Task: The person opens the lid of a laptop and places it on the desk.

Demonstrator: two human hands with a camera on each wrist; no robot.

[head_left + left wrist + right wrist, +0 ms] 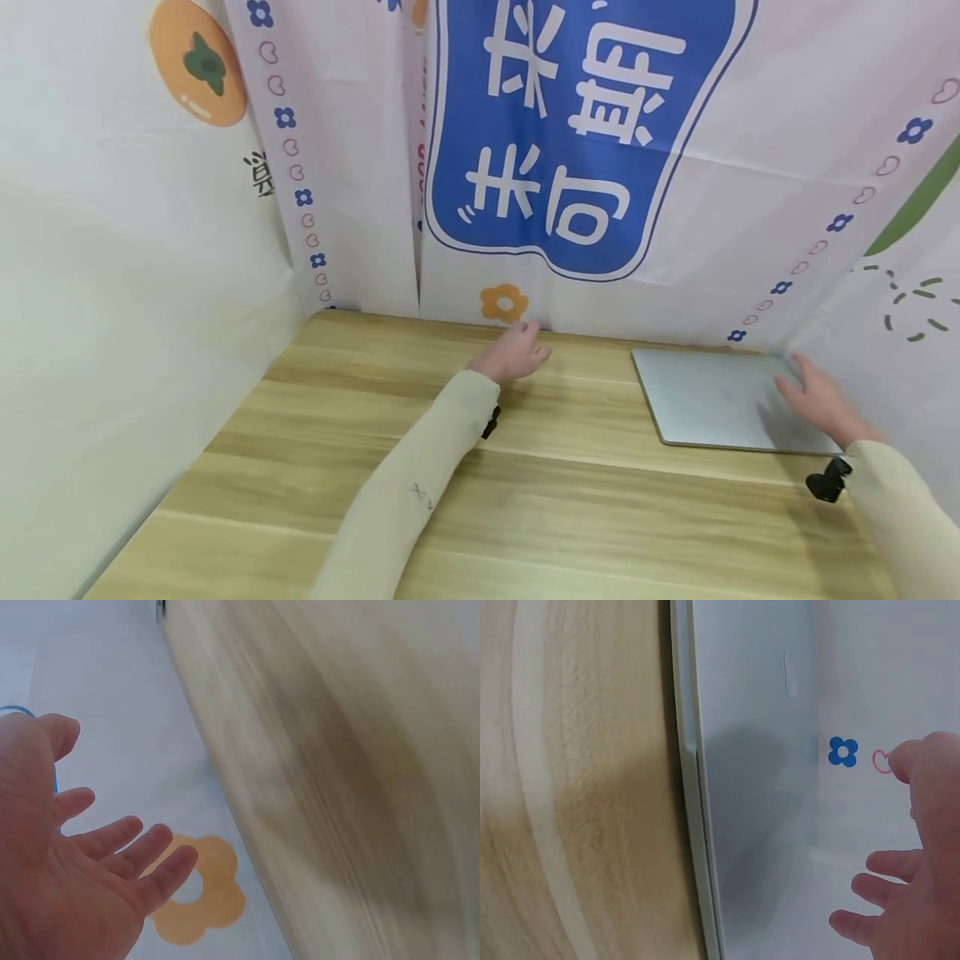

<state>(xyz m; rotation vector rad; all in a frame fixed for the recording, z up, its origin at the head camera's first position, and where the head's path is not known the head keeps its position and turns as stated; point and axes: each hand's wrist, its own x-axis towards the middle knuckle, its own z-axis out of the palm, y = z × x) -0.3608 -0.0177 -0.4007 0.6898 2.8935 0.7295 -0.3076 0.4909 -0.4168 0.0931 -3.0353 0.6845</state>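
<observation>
A closed silver laptop (712,400) lies flat at the back right of the wooden table. My right hand (821,404) is over its right end, fingers spread and nothing in its grasp. In the right wrist view, the laptop's notched edge (697,787) runs beside the wood, and a shadow falls on the lid. My left hand (513,354) is over the table's back edge, left of the laptop. Its loosely bent fingers (169,874) hold nothing in the left wrist view.
Printed white sheets hang behind the table (375,383) and along both sides. The back sheet (360,192) carries a blue panel and an orange flower (504,303) close behind my left hand. Black wrist straps (828,481) show at both cuffs.
</observation>
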